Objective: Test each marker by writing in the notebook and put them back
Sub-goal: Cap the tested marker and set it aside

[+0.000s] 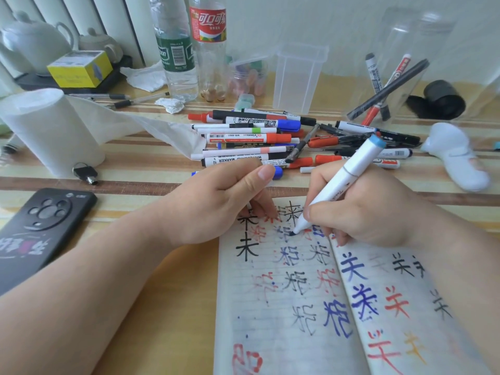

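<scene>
A cluttered, stripe-covered surface [151, 169] is noted, with bottles standing at the back. The open notebook [284, 307] lies at the near edge, both pages crowded with trial characters. The white marker [349, 174] is pinched by the right hand [365, 212], its tip touching the left page. The left hand [216, 201] rests on the notebook's top corner with fingers curled; whether a cap is enclosed cannot be told.

Risks are judged as follows:
- Fresh ink may be smeared by the right hand, which rests on the page.
- Tested and untested pens may be confused in the loose pile [249, 138] just beyond the hands.
- The clear container [400, 39] may be toppled on return.
</scene>
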`<state>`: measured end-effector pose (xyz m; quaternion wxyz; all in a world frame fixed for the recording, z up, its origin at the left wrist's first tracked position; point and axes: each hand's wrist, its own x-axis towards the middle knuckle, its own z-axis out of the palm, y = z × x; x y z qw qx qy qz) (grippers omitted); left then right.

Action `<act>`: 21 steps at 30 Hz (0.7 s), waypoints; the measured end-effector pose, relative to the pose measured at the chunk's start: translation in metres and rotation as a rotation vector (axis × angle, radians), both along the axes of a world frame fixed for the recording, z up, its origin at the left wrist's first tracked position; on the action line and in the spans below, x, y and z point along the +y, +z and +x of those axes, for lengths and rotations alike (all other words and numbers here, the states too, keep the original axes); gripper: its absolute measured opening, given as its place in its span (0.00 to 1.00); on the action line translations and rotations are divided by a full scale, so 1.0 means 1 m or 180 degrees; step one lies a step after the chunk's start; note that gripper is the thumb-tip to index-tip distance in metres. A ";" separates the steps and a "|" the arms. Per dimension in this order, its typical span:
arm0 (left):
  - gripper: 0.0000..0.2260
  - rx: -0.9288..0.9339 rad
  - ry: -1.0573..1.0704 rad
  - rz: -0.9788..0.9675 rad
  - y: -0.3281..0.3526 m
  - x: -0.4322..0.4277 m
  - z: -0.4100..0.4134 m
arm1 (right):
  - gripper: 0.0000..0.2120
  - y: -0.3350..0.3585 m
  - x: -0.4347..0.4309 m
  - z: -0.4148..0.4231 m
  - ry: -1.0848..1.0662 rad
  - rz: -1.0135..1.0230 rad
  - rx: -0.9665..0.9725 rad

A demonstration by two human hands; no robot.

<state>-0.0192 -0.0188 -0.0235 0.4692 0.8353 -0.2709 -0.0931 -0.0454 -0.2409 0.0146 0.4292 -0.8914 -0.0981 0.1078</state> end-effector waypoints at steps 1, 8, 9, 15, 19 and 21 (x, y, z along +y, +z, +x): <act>0.25 0.0004 0.0005 0.0010 0.000 0.000 0.000 | 0.05 0.000 0.000 0.000 0.0014 0.0064 0.0015; 0.26 -0.0135 0.0059 0.0081 -0.002 0.001 0.002 | 0.04 -0.002 0.010 -0.006 0.0352 0.0461 0.0221; 0.28 -0.0174 0.0084 0.0111 -0.002 0.001 0.002 | 0.04 -0.002 0.010 -0.007 0.0363 0.0431 0.0215; 0.25 -0.0082 0.0050 0.0101 0.000 0.001 0.001 | 0.07 -0.003 0.008 -0.004 0.0135 0.0127 0.0138; 0.24 -0.0068 0.0055 0.0085 -0.001 0.001 0.002 | 0.07 -0.004 0.006 -0.003 0.0004 0.0385 0.0061; 0.22 -0.0075 0.0073 0.0040 -0.002 0.002 0.002 | 0.07 -0.004 0.007 -0.004 0.0046 0.0404 0.0039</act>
